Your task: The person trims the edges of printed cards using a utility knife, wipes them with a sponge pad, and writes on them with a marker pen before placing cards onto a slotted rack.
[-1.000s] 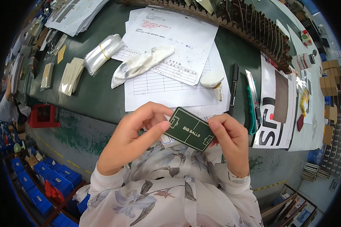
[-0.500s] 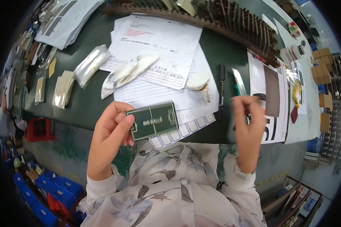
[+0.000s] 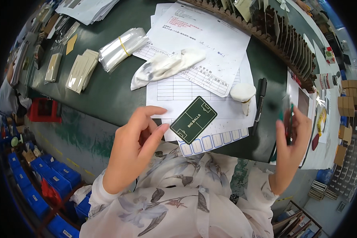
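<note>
A dark green card [image 3: 193,119] printed with pale sports-field lines lies at a slant on the white papers [image 3: 162,90]. My left hand [image 3: 131,148] hovers just left of it, thumb and fingers apart, holding nothing. In my right hand [image 3: 294,144], off to the right, is a utility knife [image 3: 288,123] with a green handle, blurred by motion and pointing away from me. A strip of blue-outlined labels [image 3: 219,141] pokes out beneath the card's near edge. Beyond the card rests a crumpled white cloth glove [image 3: 166,67].
A black marker [image 3: 259,104] and a round white pad [image 3: 242,93] lie right of the card. Bundled clear sleeves [image 3: 121,49] and stacked pale strips [image 3: 82,70] sit at the left. A brown slotted rack [image 3: 281,43] holding upright pieces runs across the far right.
My left hand has let go of the card, which now lies on the papers. My right hand has taken the utility knife off the table. The view has shifted.
</note>
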A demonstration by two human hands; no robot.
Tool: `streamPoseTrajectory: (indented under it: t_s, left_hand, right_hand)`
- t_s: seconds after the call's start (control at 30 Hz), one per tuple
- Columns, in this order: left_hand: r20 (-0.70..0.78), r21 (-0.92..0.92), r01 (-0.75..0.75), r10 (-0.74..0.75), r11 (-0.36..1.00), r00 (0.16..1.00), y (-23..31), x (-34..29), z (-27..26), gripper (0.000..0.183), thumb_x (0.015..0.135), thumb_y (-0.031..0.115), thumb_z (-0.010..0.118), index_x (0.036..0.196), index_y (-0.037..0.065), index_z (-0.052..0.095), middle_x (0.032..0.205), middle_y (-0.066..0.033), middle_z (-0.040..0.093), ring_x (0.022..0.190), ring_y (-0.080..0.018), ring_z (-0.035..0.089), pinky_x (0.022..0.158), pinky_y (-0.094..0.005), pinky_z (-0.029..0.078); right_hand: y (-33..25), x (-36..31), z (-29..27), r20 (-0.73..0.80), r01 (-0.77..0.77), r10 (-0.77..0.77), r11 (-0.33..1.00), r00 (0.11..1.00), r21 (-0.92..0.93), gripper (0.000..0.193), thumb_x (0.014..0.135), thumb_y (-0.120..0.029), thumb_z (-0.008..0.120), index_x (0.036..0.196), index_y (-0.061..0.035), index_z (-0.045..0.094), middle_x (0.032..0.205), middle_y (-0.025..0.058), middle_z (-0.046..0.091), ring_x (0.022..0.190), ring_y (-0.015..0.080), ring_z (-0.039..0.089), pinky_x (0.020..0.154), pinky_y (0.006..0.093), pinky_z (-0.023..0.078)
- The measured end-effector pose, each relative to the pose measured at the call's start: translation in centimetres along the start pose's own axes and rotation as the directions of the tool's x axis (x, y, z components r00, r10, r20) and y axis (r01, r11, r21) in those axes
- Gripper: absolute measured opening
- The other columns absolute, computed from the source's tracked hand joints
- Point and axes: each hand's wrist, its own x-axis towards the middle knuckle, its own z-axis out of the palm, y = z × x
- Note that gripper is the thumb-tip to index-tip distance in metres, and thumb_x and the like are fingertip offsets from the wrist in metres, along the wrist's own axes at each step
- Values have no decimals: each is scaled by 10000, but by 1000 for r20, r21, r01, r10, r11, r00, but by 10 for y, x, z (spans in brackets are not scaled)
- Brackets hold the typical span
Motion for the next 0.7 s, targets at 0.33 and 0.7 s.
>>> streamPoseTrajectory:
  t_s: [0.33, 0.7]
  left_hand:
    - [314, -170, -238, 281, 956, 907, 5, 2, 11, 136, 823, 13, 709, 950, 10, 660, 843, -55, 596, 616, -115, 459, 552, -253, 376]
    - [343, -147, -352, 382, 924, 858, 3, 9, 13, 83, 831, 61, 699, 838, 22, 626, 740, -91, 554, 631, -252, 525, 570, -348, 419]
  right_hand:
    - [-44, -22, 21, 525, 191, -468, 847, 711, 496, 465, 738, 20, 717, 1189, -13, 607, 930, 109, 623, 765, 265, 577, 654, 351, 477]
    - [-41, -31, 38, 582, 10, -448, 798, 678, 602, 276, 836, -111, 705, 1088, -37, 620, 891, 114, 621, 785, 293, 589, 675, 374, 482]
